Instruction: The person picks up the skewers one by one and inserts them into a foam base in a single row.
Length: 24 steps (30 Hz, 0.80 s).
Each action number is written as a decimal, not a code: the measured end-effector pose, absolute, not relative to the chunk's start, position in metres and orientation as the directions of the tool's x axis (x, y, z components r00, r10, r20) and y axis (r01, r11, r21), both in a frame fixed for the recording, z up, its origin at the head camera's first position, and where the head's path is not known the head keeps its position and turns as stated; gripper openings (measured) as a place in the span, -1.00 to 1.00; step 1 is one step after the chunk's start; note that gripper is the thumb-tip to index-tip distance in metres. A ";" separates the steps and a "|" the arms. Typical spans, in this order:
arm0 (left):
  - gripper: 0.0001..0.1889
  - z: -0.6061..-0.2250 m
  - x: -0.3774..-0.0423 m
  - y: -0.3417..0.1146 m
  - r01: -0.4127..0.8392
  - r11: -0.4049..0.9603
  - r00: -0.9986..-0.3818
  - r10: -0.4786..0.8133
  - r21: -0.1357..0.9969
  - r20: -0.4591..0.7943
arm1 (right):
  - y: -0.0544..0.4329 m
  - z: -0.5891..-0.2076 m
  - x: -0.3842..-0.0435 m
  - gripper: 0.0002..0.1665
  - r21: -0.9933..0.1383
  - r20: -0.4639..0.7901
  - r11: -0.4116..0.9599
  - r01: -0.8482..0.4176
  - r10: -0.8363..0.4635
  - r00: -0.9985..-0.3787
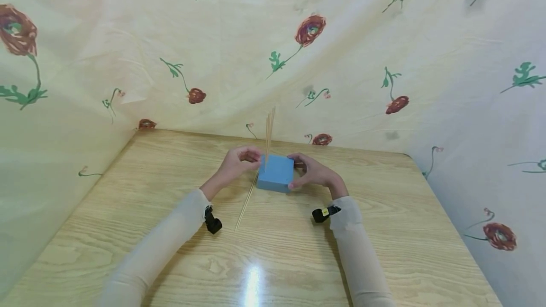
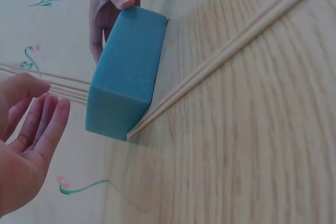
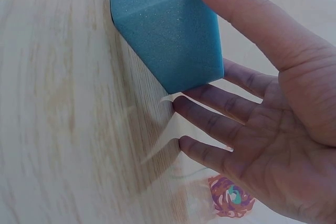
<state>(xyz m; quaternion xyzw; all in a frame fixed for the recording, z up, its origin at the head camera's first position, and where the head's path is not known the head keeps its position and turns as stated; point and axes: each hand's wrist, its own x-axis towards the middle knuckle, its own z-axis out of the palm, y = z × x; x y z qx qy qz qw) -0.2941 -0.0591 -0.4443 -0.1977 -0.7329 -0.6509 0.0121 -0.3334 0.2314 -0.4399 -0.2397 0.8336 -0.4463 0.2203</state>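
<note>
A blue foam block [image 1: 276, 170] sits on the table, with several thin wooden sticks [image 1: 268, 131] standing upright from its left part. My right hand [image 1: 314, 171] grips the block's right side, thumb at the near corner and fingers behind; the right wrist view shows the thumb on the blue foam. To the left of the block is my left hand [image 1: 240, 161], its fingers loosely bent beside the upright sticks. In the left wrist view the left thumb and fingers [image 2: 56, 121] overlap these sticks, with a gap between thumb and fingertips.
A few loose wooden sticks [image 1: 245, 205] lie on the wood-grain table [image 1: 273, 255], their far ends at the block's left bottom edge. Flower-patterned cloth [image 1: 239, 51] hangs behind the table and along both sides.
</note>
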 end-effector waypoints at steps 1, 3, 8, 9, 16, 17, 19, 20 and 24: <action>-0.73 -0.444 -0.294 -0.061 0.299 0.081 -0.924 0.275 0.951 0.267 | 0.231 -0.440 -0.333 0.12 -0.848 -0.154 0.489 -0.203 -0.596 -0.788; -0.72 -0.445 -0.293 -0.064 0.288 0.100 -0.927 0.277 0.952 0.252 | 0.232 -0.440 -0.333 0.13 -0.845 -0.157 0.494 -0.204 -0.594 -0.789; -0.70 -0.446 -0.290 -0.073 0.223 0.163 -0.945 0.277 0.961 0.172 | 0.231 -0.440 -0.333 0.14 -0.842 -0.165 0.501 -0.198 -0.590 -0.791; -0.71 -0.447 -0.289 -0.074 0.207 0.180 -0.949 0.277 0.962 0.153 | 0.231 -0.440 -0.333 0.14 -0.843 -0.167 0.502 -0.196 -0.589 -0.791; -0.72 -0.450 -0.282 -0.084 0.132 0.346 -0.957 0.290 0.929 0.028 | 0.230 -0.440 -0.333 0.14 -0.837 -0.168 0.510 -0.198 -0.584 -0.794; -0.72 -0.450 -0.280 -0.085 0.131 0.371 -0.956 0.293 0.919 0.018 | 0.230 -0.440 -0.333 0.14 -0.836 -0.167 0.511 -0.200 -0.584 -0.794; -0.73 -0.450 -0.278 -0.087 0.131 0.416 -0.954 0.299 0.900 0.001 | 0.230 -0.440 -0.333 0.15 -0.835 -0.166 0.512 -0.201 -0.583 -0.795; -0.74 -0.450 -0.277 -0.087 0.126 0.428 -0.953 0.304 0.895 -0.011 | 0.230 -0.440 -0.333 0.15 -0.836 -0.165 0.510 -0.201 -0.584 -0.795; -0.74 -0.452 -0.274 -0.087 0.090 0.456 -0.943 0.325 0.885 -0.072 | 0.231 -0.440 -0.332 0.15 -0.840 -0.160 0.504 -0.201 -0.584 -0.796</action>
